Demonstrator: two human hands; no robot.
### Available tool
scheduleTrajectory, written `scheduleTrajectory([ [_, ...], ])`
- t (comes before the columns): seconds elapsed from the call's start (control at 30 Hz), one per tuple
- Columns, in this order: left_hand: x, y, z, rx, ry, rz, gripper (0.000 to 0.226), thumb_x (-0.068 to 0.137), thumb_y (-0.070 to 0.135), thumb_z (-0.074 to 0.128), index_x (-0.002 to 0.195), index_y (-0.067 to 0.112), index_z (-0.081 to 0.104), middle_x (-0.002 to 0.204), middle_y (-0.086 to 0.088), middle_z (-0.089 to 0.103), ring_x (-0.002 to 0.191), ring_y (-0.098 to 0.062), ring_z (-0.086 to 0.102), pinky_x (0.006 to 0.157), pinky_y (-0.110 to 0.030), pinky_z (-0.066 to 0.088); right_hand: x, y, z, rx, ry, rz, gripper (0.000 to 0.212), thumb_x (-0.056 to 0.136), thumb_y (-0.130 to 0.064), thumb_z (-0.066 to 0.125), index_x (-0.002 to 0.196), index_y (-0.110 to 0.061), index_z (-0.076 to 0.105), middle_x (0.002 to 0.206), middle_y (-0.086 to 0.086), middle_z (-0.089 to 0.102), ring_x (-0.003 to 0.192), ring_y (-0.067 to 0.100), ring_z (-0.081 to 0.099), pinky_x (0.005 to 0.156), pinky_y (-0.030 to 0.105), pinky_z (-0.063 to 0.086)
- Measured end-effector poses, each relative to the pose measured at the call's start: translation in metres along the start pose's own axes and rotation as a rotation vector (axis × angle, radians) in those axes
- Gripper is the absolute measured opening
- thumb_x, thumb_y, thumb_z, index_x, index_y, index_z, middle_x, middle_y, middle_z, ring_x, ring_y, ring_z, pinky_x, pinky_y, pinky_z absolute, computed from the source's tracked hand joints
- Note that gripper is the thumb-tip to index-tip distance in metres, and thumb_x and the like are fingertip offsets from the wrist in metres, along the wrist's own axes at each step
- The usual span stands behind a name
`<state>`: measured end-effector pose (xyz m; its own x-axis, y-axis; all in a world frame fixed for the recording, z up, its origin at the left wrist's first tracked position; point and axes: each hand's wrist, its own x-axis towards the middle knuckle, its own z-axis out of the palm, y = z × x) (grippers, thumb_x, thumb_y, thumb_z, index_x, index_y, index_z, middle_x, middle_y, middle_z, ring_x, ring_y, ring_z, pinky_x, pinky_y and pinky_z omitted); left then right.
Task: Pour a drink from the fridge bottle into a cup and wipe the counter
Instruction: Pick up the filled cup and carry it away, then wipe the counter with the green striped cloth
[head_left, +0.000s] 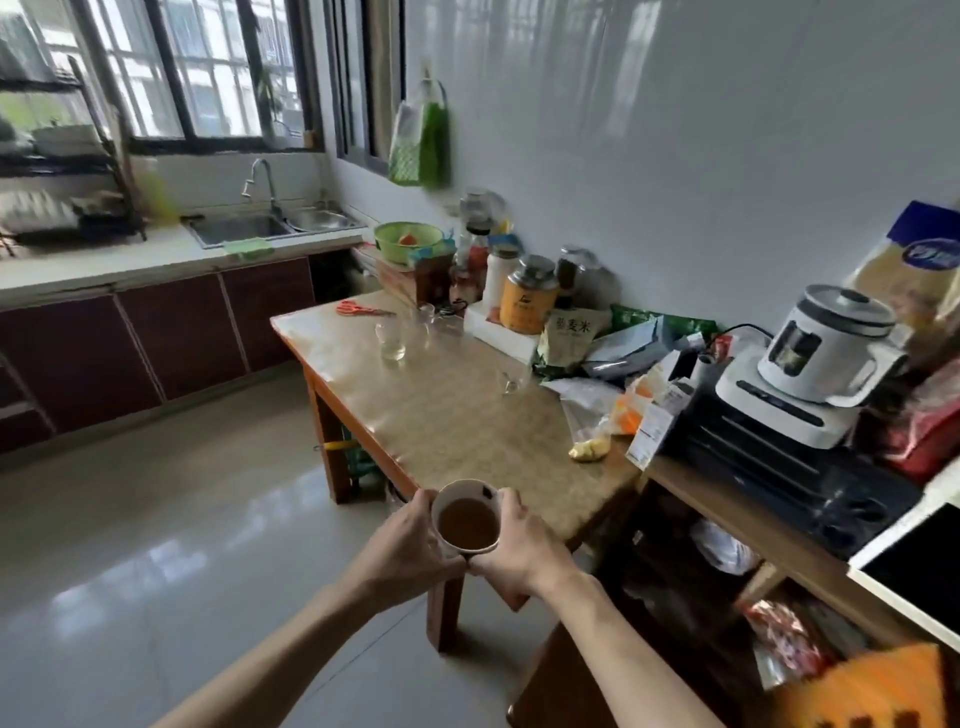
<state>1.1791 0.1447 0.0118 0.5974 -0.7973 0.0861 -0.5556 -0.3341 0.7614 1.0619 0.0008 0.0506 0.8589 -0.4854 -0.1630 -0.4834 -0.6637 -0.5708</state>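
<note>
A white cup filled with brown drink is held in the air by both of my hands, just off the near corner of the wooden table. My left hand wraps its left side and my right hand wraps its right side. The cup is upright. A green cloth lies on the white counter in front of the sink. No fridge bottle is in view.
Empty glasses and orange scissors lie at the table's far end. Jars, tins and packets crowd the wall side. A white appliance sits on a black oven at the right. Tiled floor lies open to the left.
</note>
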Motion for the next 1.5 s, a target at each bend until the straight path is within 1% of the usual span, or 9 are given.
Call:
scheduleTrajectory([
  [0.27,0.113,-0.035,0.033,-0.001,-0.062,-0.086,0.079,0.057,0.050,0.079,0.124,0.026,0.044,0.115,0.008,0.060,0.100,-0.008,0.058,0.084,-0.027,0.054,0.102,0.048,-0.001,0.060,0.001,0.093,0.084,0.065,-0.049,0.084,0.131,-0.020,0.040,0.125,0.001,0.064,0.112,0.022,0.065,0.088,0.034,0.054],
  [0.47,0.179,-0.058,0.086,-0.001,-0.100,-0.215,0.078,0.056,0.049,0.083,0.120,0.025,0.046,0.109,0.008,0.061,0.096,-0.010,0.059,0.084,-0.034,0.054,0.166,0.104,0.005,0.045,-0.064,0.153,0.087,0.071,-0.047,0.080,0.139,-0.017,0.035,0.130,0.007,0.062,0.115,0.029,0.063,0.088,0.037,0.053],
  [0.67,0.234,-0.074,0.135,0.020,-0.154,-0.289,0.073,0.062,0.045,0.083,0.120,0.022,0.045,0.111,0.006,0.061,0.096,-0.012,0.058,0.081,-0.030,0.052,0.220,0.165,0.010,0.065,-0.095,0.180,0.081,0.073,-0.042,0.078,0.140,-0.024,0.036,0.127,0.007,0.066,0.113,0.031,0.065,0.087,0.040,0.054],
  [1.0,0.256,-0.090,0.177,0.036,-0.086,-0.371,0.073,0.068,0.046,0.083,0.125,0.024,0.043,0.118,0.006,0.060,0.101,-0.010,0.059,0.082,-0.031,0.052,0.255,0.214,0.031,0.120,-0.127,0.144,0.076,0.079,-0.040,0.075,0.141,-0.027,0.032,0.133,0.008,0.058,0.115,0.031,0.061,0.086,0.041,0.055],
  [1.13,0.252,-0.082,0.178,0.025,-0.106,-0.391,0.075,0.073,0.040,0.083,0.131,0.023,0.039,0.120,0.007,0.054,0.109,-0.012,0.058,0.087,-0.025,0.050,0.253,0.215,0.033,0.070,-0.174,0.160,0.100,0.079,-0.045,0.076,0.152,-0.021,0.013,0.144,0.014,0.049,0.129,0.034,0.052,0.098,0.045,0.052],
  [1.27,0.236,-0.071,0.161,0.095,-0.148,-0.418,0.096,0.077,0.037,0.077,0.152,0.022,0.019,0.153,-0.007,0.038,0.128,-0.023,0.051,0.101,-0.037,0.050,0.242,0.201,0.013,-0.098,-0.226,0.135,0.121,0.083,-0.049,0.073,0.158,-0.010,-0.014,0.165,0.020,0.014,0.152,0.036,0.020,0.122,0.045,0.026],
  [1.33,0.218,-0.066,0.147,0.156,-0.147,-0.430,0.095,0.081,0.029,0.074,0.154,0.024,0.014,0.158,-0.009,0.031,0.131,-0.024,0.049,0.102,-0.039,0.051,0.228,0.188,0.001,-0.155,-0.139,0.075,0.112,0.086,-0.044,0.071,0.160,-0.010,-0.007,0.167,0.018,0.011,0.154,0.033,0.015,0.125,0.042,0.021],
  [1.4,0.190,-0.059,0.129,0.177,-0.117,-0.426,0.088,0.084,0.026,0.073,0.153,0.019,0.019,0.156,-0.008,0.033,0.130,-0.021,0.048,0.102,-0.034,0.049,0.211,0.166,-0.003,-0.155,-0.075,-0.026,0.095,0.088,-0.036,0.070,0.159,-0.010,0.012,0.164,0.012,0.025,0.151,0.028,0.025,0.121,0.038,0.029],
  [1.5,0.134,-0.045,0.104,0.156,-0.025,-0.476,0.078,0.087,0.030,0.070,0.151,0.017,0.026,0.151,-0.004,0.040,0.125,-0.016,0.051,0.099,-0.026,0.046,0.179,0.127,0.005,-0.044,-0.115,-0.159,0.063,0.091,-0.026,0.067,0.149,-0.015,0.044,0.149,0.004,0.051,0.137,0.020,0.048,0.107,0.030,0.045],
])
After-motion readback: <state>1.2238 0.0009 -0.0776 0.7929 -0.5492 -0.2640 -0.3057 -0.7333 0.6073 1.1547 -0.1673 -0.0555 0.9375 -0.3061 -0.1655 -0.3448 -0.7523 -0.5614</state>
